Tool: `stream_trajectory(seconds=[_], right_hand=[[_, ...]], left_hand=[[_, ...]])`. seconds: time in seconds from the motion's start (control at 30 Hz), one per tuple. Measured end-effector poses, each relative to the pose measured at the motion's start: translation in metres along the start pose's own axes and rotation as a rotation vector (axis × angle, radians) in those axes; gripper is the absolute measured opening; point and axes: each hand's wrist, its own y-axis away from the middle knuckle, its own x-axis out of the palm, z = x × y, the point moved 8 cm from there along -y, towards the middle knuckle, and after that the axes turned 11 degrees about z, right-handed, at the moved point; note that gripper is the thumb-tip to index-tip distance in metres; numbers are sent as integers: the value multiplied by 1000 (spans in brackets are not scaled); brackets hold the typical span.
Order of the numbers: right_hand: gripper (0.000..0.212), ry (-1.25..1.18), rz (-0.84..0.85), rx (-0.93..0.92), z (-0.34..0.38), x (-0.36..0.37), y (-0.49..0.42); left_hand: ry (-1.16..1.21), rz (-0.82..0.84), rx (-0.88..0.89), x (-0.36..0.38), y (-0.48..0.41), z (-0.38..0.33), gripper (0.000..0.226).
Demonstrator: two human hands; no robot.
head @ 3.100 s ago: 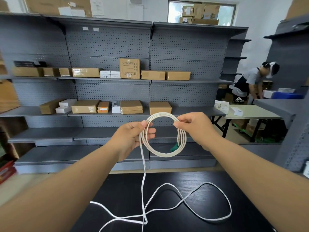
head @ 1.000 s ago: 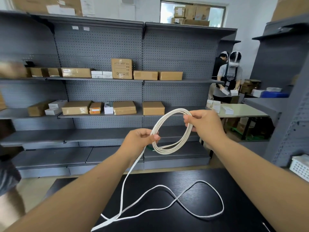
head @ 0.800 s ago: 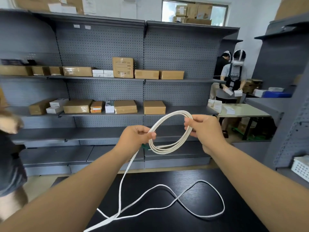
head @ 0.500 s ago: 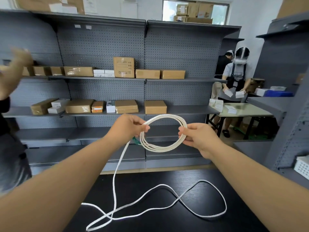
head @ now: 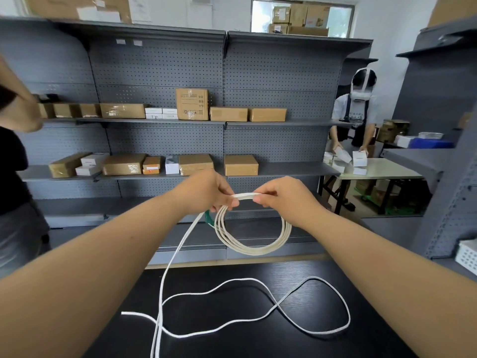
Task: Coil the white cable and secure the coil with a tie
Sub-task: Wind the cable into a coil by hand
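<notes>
A: Where is the white cable (head: 254, 250)?

B: At frame centre, several turns hang from the left hand (head: 206, 193) and right hand (head: 281, 196), fingers of both pinched on the top of the coil.

A: What remains?

B: A long slack run on the desk (head: 258, 339) (lower frame) is uncoiled; no tie fastened yet.

One white cable (head: 233, 322), two hands, two other people, one black table (head: 258, 342).
</notes>
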Motion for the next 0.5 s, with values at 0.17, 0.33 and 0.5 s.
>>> stream_trajectory(seconds=[0.17, 0.33, 0.5], right_hand=[[10, -258, 50, 42, -11, 5, 1], [13, -397, 117, 51, -10, 8, 3], [17, -458, -41, 42, -16, 0, 4]], left_hand=[[357, 76, 41, 16, 5, 7, 12], [502, 91, 29, 24, 8, 12, 12], [619, 8, 22, 27, 12, 15, 22]])
